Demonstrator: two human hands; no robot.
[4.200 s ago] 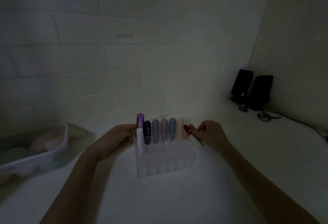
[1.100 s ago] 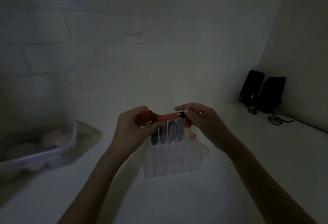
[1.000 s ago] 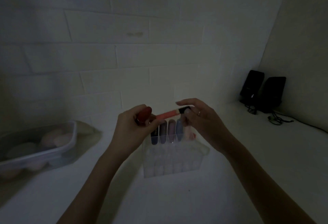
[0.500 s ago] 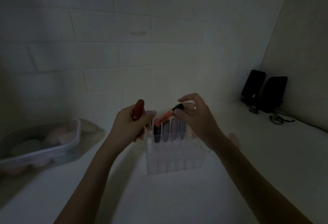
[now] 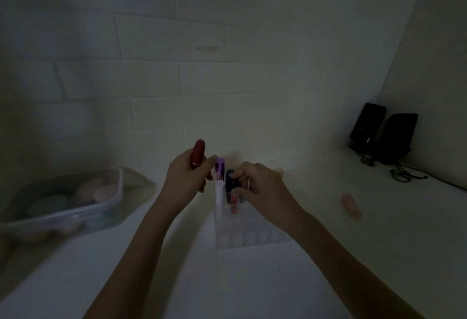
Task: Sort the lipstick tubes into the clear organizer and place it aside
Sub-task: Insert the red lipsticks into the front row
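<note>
Nearest on the white bench (image 5: 252, 280) stands the clear organizer (image 5: 242, 232), roughly midway along and set back from the near edge. Its front rows look unfilled, though dim light makes this uncertain.

Above its middle, the right hand (image 5: 262, 187) curls its fingers around the top of a coral tube (image 5: 233, 203), which stands upright and partly down in a slot. Risk: the hand hides the slot mouth, so if the tube is off-centre it may catch on a divider and tilt the light plastic organizer.

Just left, the left hand (image 5: 187, 179) grips a dark red tube (image 5: 197, 154), upright and clear of the organizer. With both hands occupied, nothing steadies the organizer; a firm downward push could slide it.

In the back row stand a white tube with purple cap (image 5: 219, 182) and a navy tube (image 5: 229, 179), close beside the right hand's fingers. A careless knuckle could knock them over.

Toward the right edge of the bench, well apart from the organizer, a pale pink tube (image 5: 351, 205) lies on its side, unsorted. It may roll.

At the left edge sits a lidded plastic container (image 5: 75, 207); in the far right corner, two black speakers (image 5: 384, 134) with trailing cable.
</note>
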